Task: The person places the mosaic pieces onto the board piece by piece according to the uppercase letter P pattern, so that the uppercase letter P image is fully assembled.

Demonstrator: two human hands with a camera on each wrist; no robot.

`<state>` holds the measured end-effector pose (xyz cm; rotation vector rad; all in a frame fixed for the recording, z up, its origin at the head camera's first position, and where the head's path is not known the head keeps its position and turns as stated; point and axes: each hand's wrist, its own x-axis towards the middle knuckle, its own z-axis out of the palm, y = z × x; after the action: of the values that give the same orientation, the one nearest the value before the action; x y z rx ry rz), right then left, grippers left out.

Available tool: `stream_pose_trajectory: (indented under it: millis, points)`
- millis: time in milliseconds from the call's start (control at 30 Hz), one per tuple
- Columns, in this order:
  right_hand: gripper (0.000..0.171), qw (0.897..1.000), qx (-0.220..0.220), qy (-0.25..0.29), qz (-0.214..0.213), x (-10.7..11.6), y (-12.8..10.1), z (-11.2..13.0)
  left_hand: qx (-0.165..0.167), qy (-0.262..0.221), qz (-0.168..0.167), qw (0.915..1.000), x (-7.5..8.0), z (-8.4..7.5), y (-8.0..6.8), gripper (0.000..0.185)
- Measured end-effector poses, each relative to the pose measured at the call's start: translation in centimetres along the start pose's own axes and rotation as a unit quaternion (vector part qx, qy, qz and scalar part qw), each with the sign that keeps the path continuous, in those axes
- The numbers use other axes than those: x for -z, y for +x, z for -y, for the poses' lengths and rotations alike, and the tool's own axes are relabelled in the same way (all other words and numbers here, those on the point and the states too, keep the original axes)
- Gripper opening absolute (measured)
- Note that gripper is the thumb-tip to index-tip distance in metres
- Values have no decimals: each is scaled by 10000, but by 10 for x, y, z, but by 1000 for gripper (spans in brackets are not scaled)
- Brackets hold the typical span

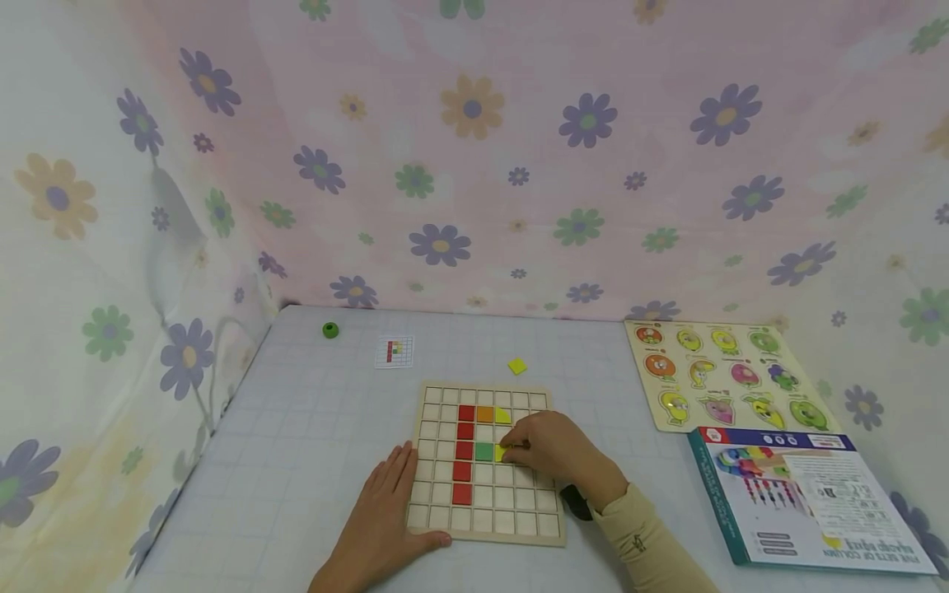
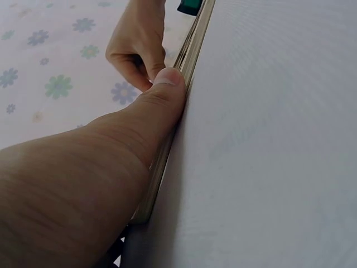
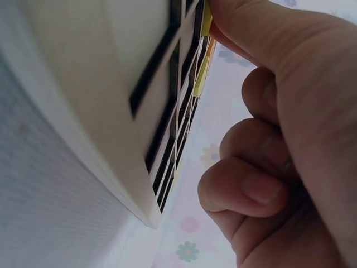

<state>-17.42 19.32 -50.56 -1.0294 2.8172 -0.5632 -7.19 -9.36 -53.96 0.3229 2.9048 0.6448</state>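
A wooden grid board (image 1: 519,524) lies on the table. Down one of its columns runs a line of several red tiles (image 1: 463,450). To their right sit an orange tile (image 1: 485,414), a yellow tile with a rounded corner (image 1: 502,416) and a green tile (image 1: 483,451). My right hand (image 1: 559,445) pinches a yellow tile (image 1: 500,454) between thumb and fingertips, at the cell beside the green one; the fingers partly cover it. Fingers extended, my left hand (image 1: 381,511) lies along the board's left edge. Its thumb (image 2: 162,89) rests against the near edge.
Behind the board are a small pattern card (image 1: 394,352), a loose yellow tile (image 1: 517,366) and a green bead (image 1: 329,330). At right, a fruit puzzle board (image 1: 719,387) lies behind a flat box (image 1: 786,527). A black object (image 1: 575,504) sits under the right wrist.
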Motion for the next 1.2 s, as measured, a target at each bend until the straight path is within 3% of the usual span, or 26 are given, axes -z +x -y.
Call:
stream_pose_trajectory:
  millis: [167, 633, 933, 1200]
  points:
    - [19, 9998, 72, -181, -14, 1, 1, 1, 31, -27, 56, 10000, 1, -2, 0, 131]
    - [21, 10000, 30, -66, -18, 0, 1, -1, 15, -16, 29, 10000, 3, -3, 0, 130]
    - [31, 9949, -898, 441, -99, 9, -5, -9, 14, -32, 70, 10000, -1, -3, 1, 131]
    - [37, 9904, -974, 701, -682, 28, -1, -30, -48, -19, -44, 10000, 1, -1, -1, 129]
